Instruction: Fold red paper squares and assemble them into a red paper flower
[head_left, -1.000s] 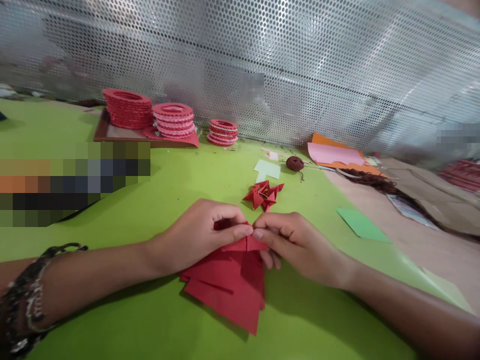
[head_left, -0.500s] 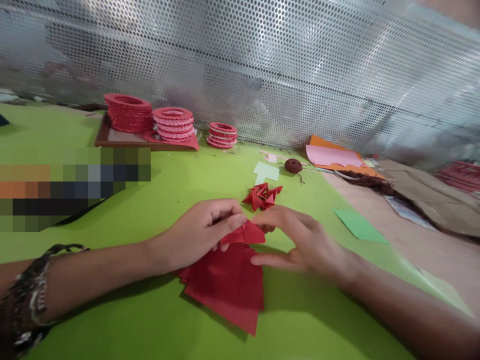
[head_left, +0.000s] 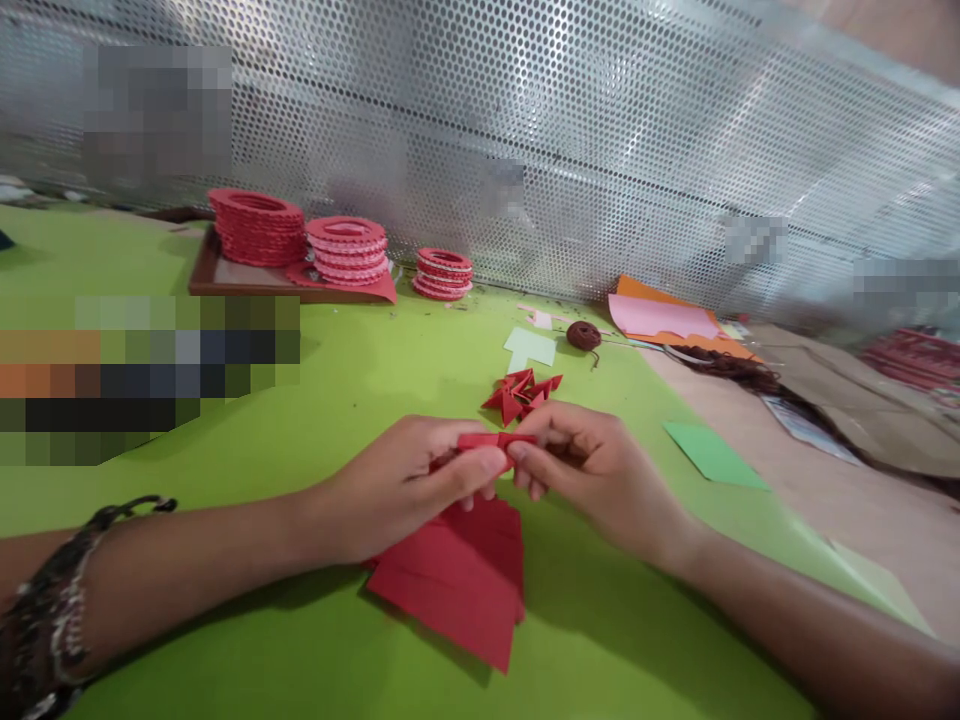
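Observation:
Between both hands is a small folded piece of red paper (head_left: 480, 440), its narrow folded edge facing up. My left hand (head_left: 427, 470) pinches it from the left, thumb along the near side. From the right, my right hand (head_left: 585, 455) grips its other end between thumb and fingers; the fingers partly hide the paper. Under the hands lies a loose stack of red paper sheets (head_left: 457, 580) on the green tabletop. Just beyond the fingers sits a small heap of folded red paper pieces (head_left: 517, 395) with pointed tips.
A brown tray (head_left: 247, 292) at the back left bears stacked red rings (head_left: 259, 230) and pink-red rings (head_left: 346, 250). Another ring stack (head_left: 442, 273) stands beside it. Farther right are a brown yarn ball (head_left: 583, 336), pale green paper (head_left: 531, 346), a green sheet (head_left: 712, 455) and brown paper (head_left: 847, 390).
My right hand has closed on the red paper, its thumb rising from below. The paper has turned from showing its flat face to showing a narrow folded edge.

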